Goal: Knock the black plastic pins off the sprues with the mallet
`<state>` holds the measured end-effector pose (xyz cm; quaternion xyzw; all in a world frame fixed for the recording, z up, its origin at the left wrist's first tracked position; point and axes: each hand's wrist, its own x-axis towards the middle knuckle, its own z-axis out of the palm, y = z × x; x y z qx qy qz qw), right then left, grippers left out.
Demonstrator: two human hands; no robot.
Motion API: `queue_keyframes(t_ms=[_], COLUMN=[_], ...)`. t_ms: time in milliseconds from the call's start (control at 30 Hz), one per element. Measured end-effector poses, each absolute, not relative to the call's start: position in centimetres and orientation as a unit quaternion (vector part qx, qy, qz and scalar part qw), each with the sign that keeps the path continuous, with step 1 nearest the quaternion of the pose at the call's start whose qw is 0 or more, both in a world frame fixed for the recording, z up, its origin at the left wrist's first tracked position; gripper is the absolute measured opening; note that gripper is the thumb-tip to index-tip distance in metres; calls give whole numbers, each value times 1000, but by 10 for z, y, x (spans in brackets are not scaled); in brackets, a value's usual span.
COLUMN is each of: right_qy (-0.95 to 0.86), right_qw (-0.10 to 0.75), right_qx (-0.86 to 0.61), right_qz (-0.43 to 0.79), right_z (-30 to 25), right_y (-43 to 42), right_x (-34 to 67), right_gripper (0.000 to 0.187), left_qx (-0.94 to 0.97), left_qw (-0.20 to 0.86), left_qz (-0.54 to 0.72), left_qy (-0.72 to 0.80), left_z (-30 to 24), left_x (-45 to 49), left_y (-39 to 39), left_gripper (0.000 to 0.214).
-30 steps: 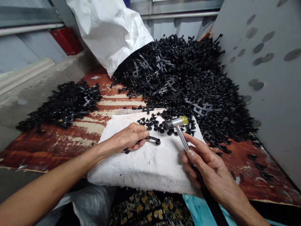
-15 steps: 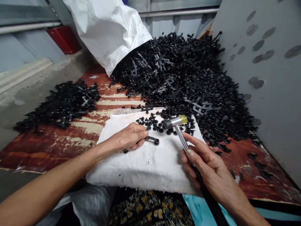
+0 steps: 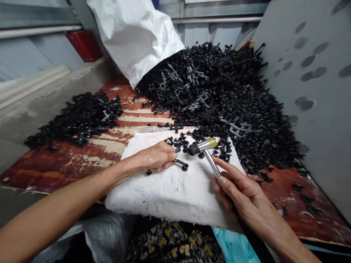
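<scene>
My left hand (image 3: 157,157) is closed on a black plastic linkage piece (image 3: 181,164), whose round-ended arm sticks out to the right over the white cloth (image 3: 175,197). Most of that piece is hidden under the fingers. In my right hand (image 3: 241,190) is a small mallet (image 3: 203,145), gripped low on its shaft. The mallet has a metal head with one black face and one yellow face, raised above the cloth. Several loose black round-headed plugs (image 3: 179,140) lie on the cloth's far side, behind the mallet head.
A big heap of black parts (image 3: 216,80) spills from a white sack (image 3: 137,40) at the back. To the left, a smaller pile of linkages (image 3: 82,115) rests on the worn red-brown tabletop (image 3: 106,146). A spotted grey panel (image 3: 307,80) stands at the right.
The whole view has shifted slightly, so the scene sits a little further right. Both hands keep their holds, and the mallet head's tilt has changed slightly.
</scene>
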<state>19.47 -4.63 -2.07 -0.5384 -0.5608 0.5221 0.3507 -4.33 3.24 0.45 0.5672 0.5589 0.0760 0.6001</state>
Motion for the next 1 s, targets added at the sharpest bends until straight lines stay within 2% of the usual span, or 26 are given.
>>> queue_keyframes(t_ms=[200,400,567,733,867,900,1000], right_qy=[-776,-836,-860,-820,-854,-854,-825], right_qw=[333,349,256,362,255,250,315], right_qx=[-469,-405,-426,-427,-433,-434,-451], right_qz=[260,125,117,120,135,139,132], right_z=[-20,-16,-12,-6,-7,-8,-11], right_y=[-30,-18,-16,-21,-21,-21,-23], right_x=[191,182,179,177,178,178,179], right_gripper=[45,53,55,64,62,61,61], left_qx=[568,572,589,588,580,578,580], left_qw=[600,615,612,613,618,617,610], left_qz=[66,58,44,35,47,49,42], left_qy=[560,540,526,526,528,532,538], left_z=[6,4,5,6,6,6,8], left_x=[-42,-47,-51,-53,-51,-50,-49], left_y=[34,40,44,44,44,43,42], left_gripper=[46,41,39,38,38,37,36])
